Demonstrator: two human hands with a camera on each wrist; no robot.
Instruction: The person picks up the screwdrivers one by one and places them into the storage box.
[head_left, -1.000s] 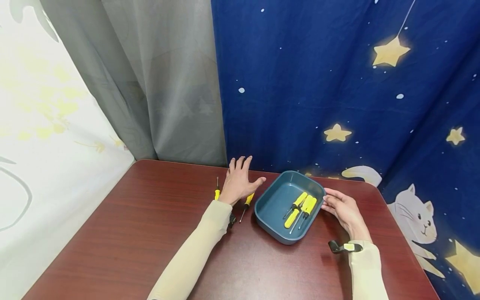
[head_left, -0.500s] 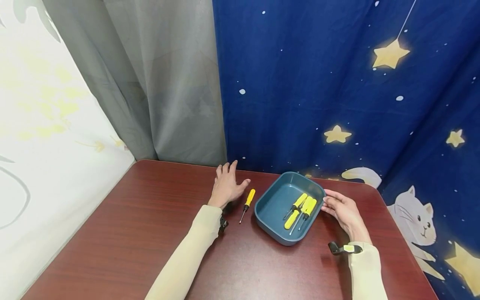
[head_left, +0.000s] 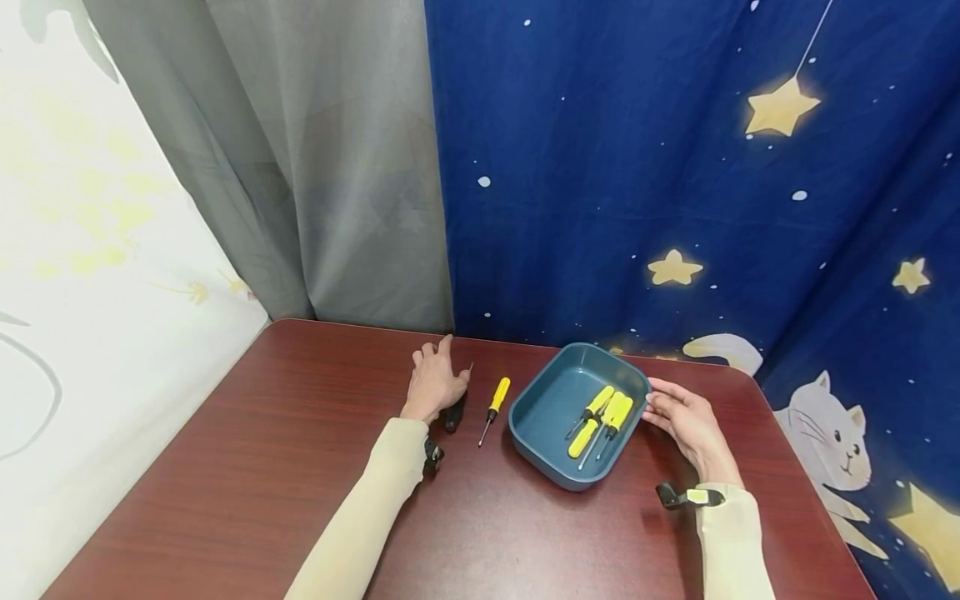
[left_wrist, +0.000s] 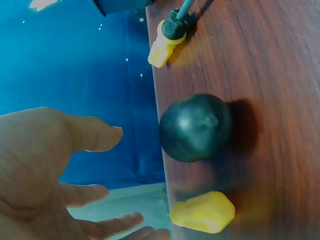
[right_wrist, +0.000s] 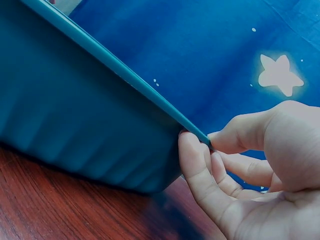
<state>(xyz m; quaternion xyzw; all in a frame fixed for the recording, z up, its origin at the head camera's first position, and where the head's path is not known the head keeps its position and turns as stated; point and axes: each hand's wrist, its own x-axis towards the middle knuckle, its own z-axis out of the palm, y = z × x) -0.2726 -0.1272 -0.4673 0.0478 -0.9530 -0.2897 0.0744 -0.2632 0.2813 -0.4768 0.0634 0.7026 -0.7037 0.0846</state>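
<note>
In the head view my left hand is over the table, fingers spread and holding nothing. Beside its thumb lies a black-handled screwdriver, partly covered by the hand. The left wrist view shows that black handle end-on, with a yellow handle below it, which the hand hides from the head camera. A yellow-and-black screwdriver lies just to the right. My right hand pinches the right rim of a blue rectangular tray between thumb and fingers, as the right wrist view confirms.
Several yellow-handled screwdrivers lie inside the tray toward its right side. The brown table has its back edge against a grey curtain and a blue starry curtain.
My left hand has moved left and slightly toward me, uncovering the yellow-and-black screwdriver and part of the black-handled one, and covering the yellow one on the left. The right hand and tray hold still.
</note>
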